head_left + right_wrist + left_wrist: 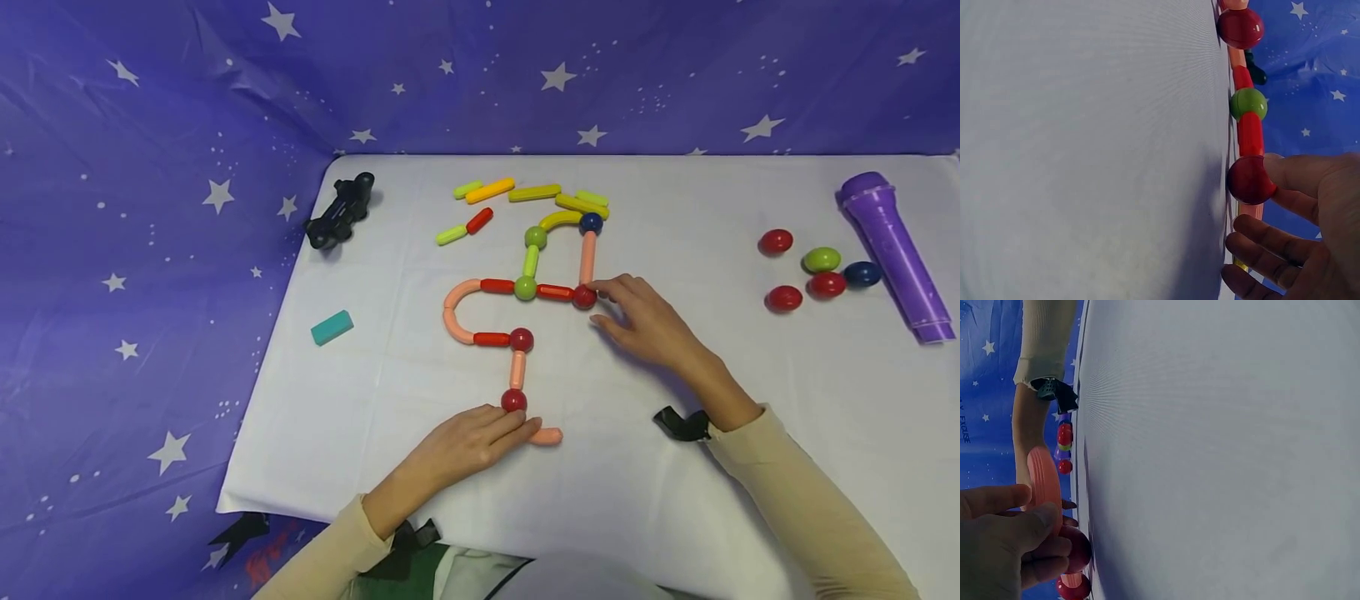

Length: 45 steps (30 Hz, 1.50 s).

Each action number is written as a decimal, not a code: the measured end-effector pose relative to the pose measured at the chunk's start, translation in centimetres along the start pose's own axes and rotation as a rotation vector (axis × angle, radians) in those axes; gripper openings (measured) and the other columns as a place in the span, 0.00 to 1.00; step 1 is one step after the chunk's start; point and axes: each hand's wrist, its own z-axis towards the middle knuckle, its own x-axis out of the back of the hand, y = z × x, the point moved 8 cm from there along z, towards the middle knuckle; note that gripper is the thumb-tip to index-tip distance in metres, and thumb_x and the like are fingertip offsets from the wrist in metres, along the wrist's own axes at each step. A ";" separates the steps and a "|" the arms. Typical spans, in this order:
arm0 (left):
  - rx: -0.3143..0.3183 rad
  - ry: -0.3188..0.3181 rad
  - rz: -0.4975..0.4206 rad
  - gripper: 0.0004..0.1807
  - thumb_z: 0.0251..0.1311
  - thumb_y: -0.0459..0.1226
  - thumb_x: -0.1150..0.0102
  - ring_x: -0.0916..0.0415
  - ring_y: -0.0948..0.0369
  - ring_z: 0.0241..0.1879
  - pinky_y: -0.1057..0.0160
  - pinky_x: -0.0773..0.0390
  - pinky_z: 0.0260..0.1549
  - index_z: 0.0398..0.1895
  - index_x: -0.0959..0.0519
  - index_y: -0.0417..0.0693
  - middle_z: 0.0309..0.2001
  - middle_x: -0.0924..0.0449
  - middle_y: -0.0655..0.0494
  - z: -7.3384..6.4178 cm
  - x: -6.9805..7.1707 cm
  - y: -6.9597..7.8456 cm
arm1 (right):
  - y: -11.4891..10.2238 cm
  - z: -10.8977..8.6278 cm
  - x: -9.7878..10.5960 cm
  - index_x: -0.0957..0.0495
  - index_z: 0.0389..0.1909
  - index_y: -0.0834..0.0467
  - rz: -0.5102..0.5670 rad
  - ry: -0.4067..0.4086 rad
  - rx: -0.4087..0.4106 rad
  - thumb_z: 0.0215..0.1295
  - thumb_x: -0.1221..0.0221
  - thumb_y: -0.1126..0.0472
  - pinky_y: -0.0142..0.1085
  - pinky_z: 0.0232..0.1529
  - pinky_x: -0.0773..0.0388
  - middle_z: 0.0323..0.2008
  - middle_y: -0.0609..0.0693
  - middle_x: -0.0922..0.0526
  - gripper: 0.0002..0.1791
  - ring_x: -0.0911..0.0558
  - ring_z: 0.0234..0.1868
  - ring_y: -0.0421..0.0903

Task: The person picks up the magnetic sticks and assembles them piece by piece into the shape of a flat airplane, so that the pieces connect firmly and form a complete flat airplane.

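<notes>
White table (637, 500) bears a winding rod-and-ball chain (525, 288), with a purple tube (896, 254) well off toward three o'clock. At the chain's seven o'clock, the left hand (472, 443) pinches a curved salmon rod (1044, 478); nearer three, the right hand (651, 327) grips a red ball (584, 297).

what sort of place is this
Perhaps an indoor play or recording corner: a star-printed backdrop hangs behind a white-covered table bearing a chain of colourful rods and balls.
</notes>
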 end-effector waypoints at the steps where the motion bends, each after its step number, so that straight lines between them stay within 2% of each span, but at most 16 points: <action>1: -0.006 -0.005 0.018 0.28 0.54 0.36 0.30 0.23 0.65 0.47 0.72 0.23 0.48 0.60 0.25 0.45 0.51 0.21 0.59 -0.1 0.0 0.1 | 0.0 0.0 0.0 0.28 0.63 0.55 -0.001 0.001 0.000 0.61 0.34 0.61 0.53 0.55 0.27 0.48 0.55 0.23 0.28 0.26 0.52 0.54; 5: -0.013 -0.048 0.070 0.26 0.55 0.37 0.30 0.24 0.65 0.47 0.71 0.24 0.47 0.59 0.24 0.46 0.52 0.22 0.58 -0.3 -0.1 0.2 | -0.2 0.0 0.2 0.28 0.62 0.55 -0.007 0.017 0.009 0.61 0.34 0.61 0.52 0.54 0.26 0.50 0.56 0.24 0.28 0.26 0.51 0.53; 9: 0.013 -0.088 0.071 0.24 0.57 0.38 0.31 0.24 0.64 0.46 0.70 0.26 0.43 0.57 0.24 0.47 0.52 0.23 0.57 -0.5 -0.4 -0.1 | -0.6 -0.1 0.7 0.27 0.61 0.56 -0.010 0.061 0.037 0.60 0.34 0.62 0.50 0.51 0.24 0.52 0.56 0.25 0.27 0.25 0.50 0.51; 17: 0.061 -0.097 0.081 0.17 0.58 0.35 0.32 0.27 0.63 0.38 0.70 0.28 0.36 0.51 0.23 0.47 0.48 0.24 0.56 -0.8 -1.0 -0.4 | -1.0 0.0 0.6 0.26 0.60 0.54 -0.006 0.051 0.039 0.60 0.34 0.62 0.50 0.54 0.25 0.53 0.55 0.26 0.26 0.26 0.52 0.51; 24: 0.103 -0.104 0.021 0.10 0.62 0.41 0.36 0.29 0.63 0.35 0.70 0.29 0.35 0.43 0.20 0.50 0.41 0.22 0.60 -0.4 -0.9 -0.2 | -1.0 0.0 0.5 0.25 0.60 0.54 -0.011 0.050 0.042 0.60 0.34 0.62 0.49 0.54 0.25 0.52 0.54 0.25 0.26 0.26 0.52 0.51; 29: 0.128 -0.096 -0.065 0.13 0.60 0.42 0.34 0.28 0.64 0.36 0.71 0.27 0.37 0.45 0.20 0.49 0.37 0.22 0.60 0.3 -1.1 0.1 | -1.2 0.1 0.5 0.25 0.60 0.55 -0.009 0.052 0.056 0.60 0.34 0.63 0.51 0.53 0.25 0.51 0.55 0.25 0.25 0.26 0.52 0.52; 32: 0.164 -0.099 -0.141 0.12 0.57 0.39 0.34 0.28 0.65 0.34 0.73 0.27 0.35 0.44 0.19 0.48 0.34 0.24 0.60 0.7 -1.1 0.2 | -1.2 0.1 0.3 0.26 0.60 0.56 -0.005 0.048 0.058 0.61 0.34 0.63 0.51 0.53 0.25 0.51 0.55 0.25 0.25 0.25 0.51 0.52; 34: 0.248 -0.102 -0.298 0.12 0.54 0.37 0.33 0.28 0.67 0.31 0.75 0.27 0.33 0.43 0.19 0.48 0.33 0.24 0.61 0.9 -1.3 -0.1 | -1.2 0.1 0.3 0.26 0.60 0.56 -0.007 0.044 0.058 0.61 0.35 0.63 0.51 0.53 0.25 0.51 0.55 0.25 0.25 0.25 0.51 0.52; 35: 0.310 -0.104 -0.427 0.12 0.53 0.35 0.33 0.27 0.69 0.30 0.76 0.26 0.32 0.41 0.19 0.48 0.32 0.23 0.61 0.8 -1.5 -0.3 | -1.2 0.1 0.3 0.26 0.60 0.55 -0.007 0.044 0.057 0.61 0.34 0.63 0.51 0.53 0.25 0.52 0.55 0.25 0.25 0.25 0.51 0.52; 36: 0.383 -0.102 -0.605 0.12 0.52 0.33 0.33 0.26 0.71 0.29 0.77 0.25 0.32 0.41 0.19 0.47 0.32 0.21 0.60 0.7 -1.8 -0.4 | -1.2 0.1 0.3 0.26 0.60 0.55 -0.007 0.043 0.058 0.61 0.35 0.63 0.51 0.53 0.25 0.52 0.55 0.24 0.25 0.25 0.51 0.52; 37: 0.465 -0.102 -0.830 0.13 0.52 0.31 0.33 0.24 0.72 0.30 0.76 0.23 0.32 0.42 0.20 0.45 0.33 0.18 0.57 0.5 -2.2 -0.4 | -1.2 0.1 0.3 0.26 0.60 0.56 -0.009 0.044 0.061 0.61 0.35 0.63 0.51 0.53 0.26 0.52 0.55 0.24 0.25 0.25 0.51 0.52; 40: 0.728 -0.046 -1.604 0.13 0.56 0.26 0.37 0.17 0.68 0.35 0.68 0.17 0.38 0.46 0.22 0.37 0.42 0.14 0.43 0.0 -3.9 0.6 | -1.2 0.1 0.3 0.26 0.59 0.56 -0.011 0.049 0.072 0.61 0.35 0.63 0.51 0.53 0.25 0.51 0.55 0.24 0.24 0.25 0.51 0.52; 42: 0.901 -0.027 -1.997 0.11 0.60 0.26 0.40 0.15 0.63 0.38 0.62 0.16 0.40 0.46 0.23 0.35 0.47 0.16 0.39 -0.3 -5.0 1.7 | -1.3 0.0 0.3 0.26 0.59 0.56 -0.012 0.054 0.077 0.61 0.35 0.64 0.52 0.53 0.25 0.51 0.55 0.24 0.24 0.25 0.51 0.52; 43: 0.982 -0.028 -2.133 0.10 0.62 0.27 0.41 0.14 0.60 0.39 0.60 0.16 0.41 0.47 0.23 0.35 0.49 0.16 0.39 -0.5 -5.5 2.3 | -1.3 0.1 0.3 0.26 0.59 0.56 -0.012 0.055 0.078 0.61 0.35 0.64 0.52 0.53 0.25 0.51 0.56 0.24 0.24 0.25 0.51 0.53; 44: 1.043 -0.033 -2.222 0.10 0.63 0.29 0.42 0.14 0.60 0.40 0.59 0.16 0.42 0.47 0.23 0.35 0.50 0.17 0.40 -0.7 -5.9 2.8 | -1.3 0.0 0.3 0.26 0.59 0.56 -0.012 0.056 0.079 0.61 0.35 0.64 0.52 0.53 0.25 0.51 0.56 0.24 0.24 0.25 0.51 0.53; 45: 1.108 -0.041 -2.264 0.10 0.63 0.30 0.41 0.14 0.60 0.39 0.60 0.16 0.41 0.47 0.23 0.37 0.49 0.16 0.43 -0.9 -6.3 3.1 | -1.3 0.0 0.3 0.26 0.59 0.56 -0.014 0.057 0.078 0.61 0.35 0.64 0.52 0.53 0.25 0.51 0.56 0.24 0.24 0.25 0.51 0.53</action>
